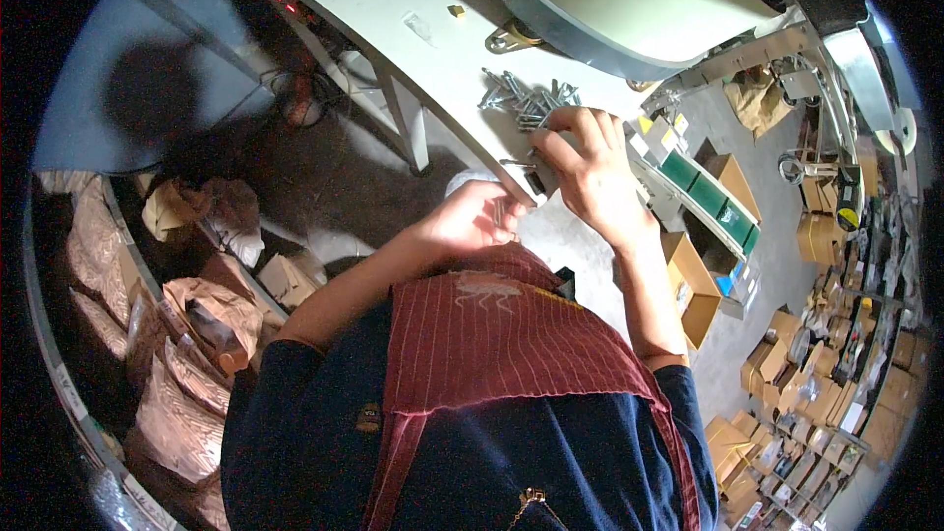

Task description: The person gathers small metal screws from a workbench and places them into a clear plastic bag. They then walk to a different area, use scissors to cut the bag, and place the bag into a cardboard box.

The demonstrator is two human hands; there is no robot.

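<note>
A loose pile of silvery screws (pixel 529 96) lies on the white table (pixel 433 49) near its corner. Over the near side of that pile, my right hand (pixel 595 172) has its thumb and fingers drawn together; whatever is between the fingertips is hidden. Just below the table corner my left hand (pixel 477 216) is turned palm up with curled fingers. Slim silvery pieces that look like the same screws show between those fingers. A small dark rectangular opening shows at the table's corner, between my two hands.
A large pale rounded machine part (pixel 629 0) overhangs the table's far side, with a metal bracket (pixel 513 36) and a small brass-coloured piece (pixel 456 11) nearby. Right of me stand a green-topped conveyor (pixel 708 192) and cardboard boxes (pixel 691 290). Brown paper bags (pixel 211 320) fill the left.
</note>
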